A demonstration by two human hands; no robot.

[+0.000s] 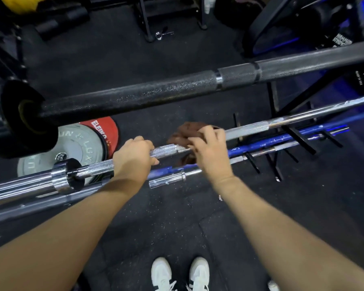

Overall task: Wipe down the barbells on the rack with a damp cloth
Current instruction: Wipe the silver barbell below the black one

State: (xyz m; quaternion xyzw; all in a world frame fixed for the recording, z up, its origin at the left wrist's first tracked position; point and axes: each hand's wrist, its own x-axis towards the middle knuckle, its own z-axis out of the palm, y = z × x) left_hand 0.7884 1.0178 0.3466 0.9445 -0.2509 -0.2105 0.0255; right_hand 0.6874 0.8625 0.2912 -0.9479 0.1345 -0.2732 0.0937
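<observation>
A silver barbell (246, 129) runs across the rack from lower left to upper right. My left hand (135, 156) grips its knurled shaft near the collar. My right hand (210, 148) holds a brown cloth (184, 134) bunched around the same shaft, just right of my left hand. A black barbell (156, 92) lies above it, with a black plate (23, 118) on its left end. Below the silver bar lie a blue barbell (267, 141) and another thin silver bar (168, 180).
A grey bumper plate (80, 148) and a red plate (105, 131) lie on the black rubber floor at left. Black rack pegs (275, 166) stick out at right. A spring collar (162, 34) lies on the floor farther off. My white shoes (180, 274) are at the bottom.
</observation>
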